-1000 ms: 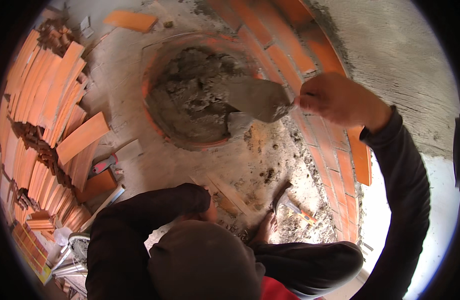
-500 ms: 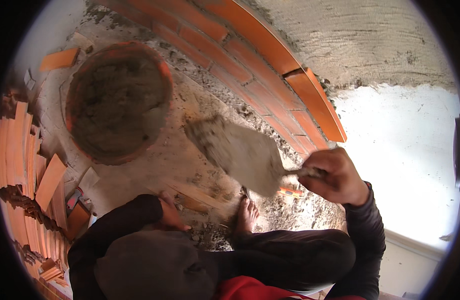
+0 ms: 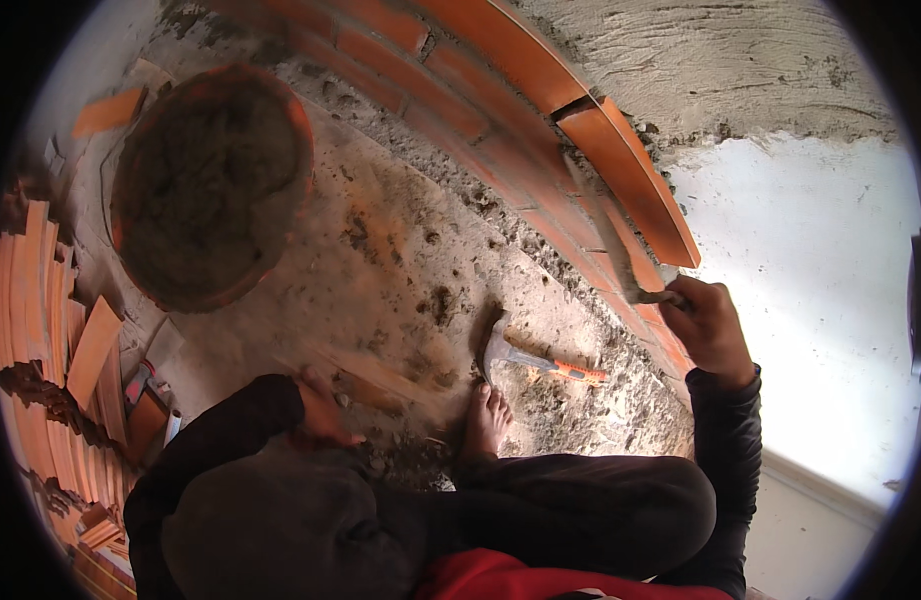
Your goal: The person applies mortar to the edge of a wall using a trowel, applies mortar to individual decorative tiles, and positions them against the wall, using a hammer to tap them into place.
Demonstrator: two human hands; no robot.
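My right hand (image 3: 713, 325) is closed around the handle of a trowel (image 3: 660, 296). The trowel's blade is turned nearly edge-on along the face of the low brick wall (image 3: 541, 185), just below the orange tile pieces (image 3: 631, 180) on its top. Whether mortar is still on the blade cannot be made out. Beside my bent left knee, my left hand (image 3: 326, 412) hangs low with its fingers apart and nothing visible in it. A round tub (image 3: 303, 130) full of grey mortar (image 3: 211, 190) stands at the far left.
A hammer (image 3: 521, 357) with an orange-and-grey handle lies on the rough floor by my bare foot (image 3: 489, 420). Stacked orange tiles (image 3: 41, 310) line the left side. One loose tile (image 3: 109, 112) lies beyond the tub. A white surface (image 3: 791, 300) is at the right.
My right hand has moved slightly right and up, swinging the trowel from a flat, mortar-covered position over the floor to edge-on at the wall. The hammer is now uncovered.
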